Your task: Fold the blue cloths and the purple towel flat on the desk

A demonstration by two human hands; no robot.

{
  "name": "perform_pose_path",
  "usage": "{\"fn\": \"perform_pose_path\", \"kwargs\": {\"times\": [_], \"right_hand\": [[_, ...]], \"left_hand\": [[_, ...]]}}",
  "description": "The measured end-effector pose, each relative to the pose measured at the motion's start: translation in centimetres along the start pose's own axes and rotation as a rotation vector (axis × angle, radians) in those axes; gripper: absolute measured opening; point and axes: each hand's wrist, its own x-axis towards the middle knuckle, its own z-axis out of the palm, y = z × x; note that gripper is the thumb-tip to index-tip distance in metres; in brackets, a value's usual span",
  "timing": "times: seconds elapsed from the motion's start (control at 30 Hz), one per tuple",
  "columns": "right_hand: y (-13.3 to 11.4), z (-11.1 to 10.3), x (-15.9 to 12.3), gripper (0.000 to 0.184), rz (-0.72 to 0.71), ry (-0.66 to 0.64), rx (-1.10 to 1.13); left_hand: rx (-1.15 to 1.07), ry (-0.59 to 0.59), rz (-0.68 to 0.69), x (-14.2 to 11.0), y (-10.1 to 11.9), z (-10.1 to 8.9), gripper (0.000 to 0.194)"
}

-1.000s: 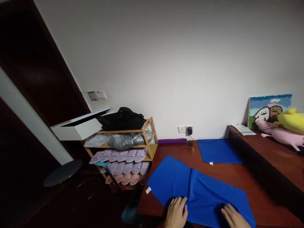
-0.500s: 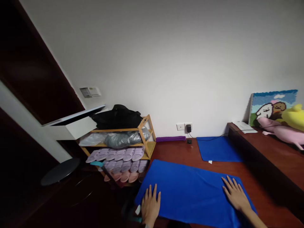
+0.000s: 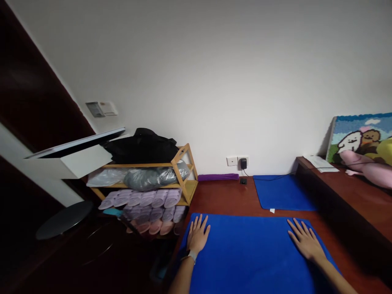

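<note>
A blue cloth [image 3: 245,253] lies spread over the front of the reddish-brown table. On its far left corner rests my left hand [image 3: 197,236], palm down with the fingers apart and a watch [image 3: 191,255] on the wrist. My right hand [image 3: 306,241] lies flat near the cloth's far right corner, fingers spread. Neither hand grips anything. Beyond the right part of the cloth, a second blue cloth [image 3: 283,194] lies flat against the wall, with a small white tag at its front edge.
A purple folded cloth [image 3: 218,177] lies along the wall below a plugged-in adapter [image 3: 243,163]. To the left stands a wooden shoe rack [image 3: 190,183] with slippers and a black bag [image 3: 142,147]. At right, a raised ledge [image 3: 370,196] holds a pink plush toy [image 3: 372,169].
My left hand has moved away from me to the cloth's far left corner. The cloth's far edge now lies straighter and its surface smoother. My right hand stays near the right corner.
</note>
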Motion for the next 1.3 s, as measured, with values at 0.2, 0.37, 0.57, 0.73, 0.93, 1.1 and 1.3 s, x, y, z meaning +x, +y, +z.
{"fn": "perform_pose_path", "kwargs": {"times": [0.2,0.37,0.57,0.73,0.93,1.1,1.3], "right_hand": [[0.2,-2.4,2.6,0.069,-0.013,-0.022,-0.003],[-0.1,-1.4,1.3,0.069,0.019,0.005,-0.015],[0.1,-1.2,0.7,0.068,0.032,0.04,0.004],[-1.0,-3.9,-0.5,0.065,0.046,0.025,0.035],[1.4,-1.4,-9.6,0.063,-0.135,0.166,0.137],[3.5,0.3,-13.7,0.062,-0.144,0.173,0.166],[3.8,-0.6,-11.2,0.067,-0.12,0.143,0.184]], "left_hand": [[-0.007,0.007,-0.047,1.8,-0.2,1.2,0.056],[-0.002,-0.032,-0.018,2.3,-0.8,1.5,0.058],[0.002,-0.024,-0.003,3.3,-0.9,1.5,0.056],[0.016,-0.017,-0.029,1.9,-1.4,0.2,0.055],[-0.007,0.07,0.036,-7.2,-5.9,0.4,0.057],[0.03,0.028,0.009,-12.9,-7.0,0.6,0.059],[0.036,-0.022,-0.005,-12.9,-6.4,-0.4,0.058]]}}
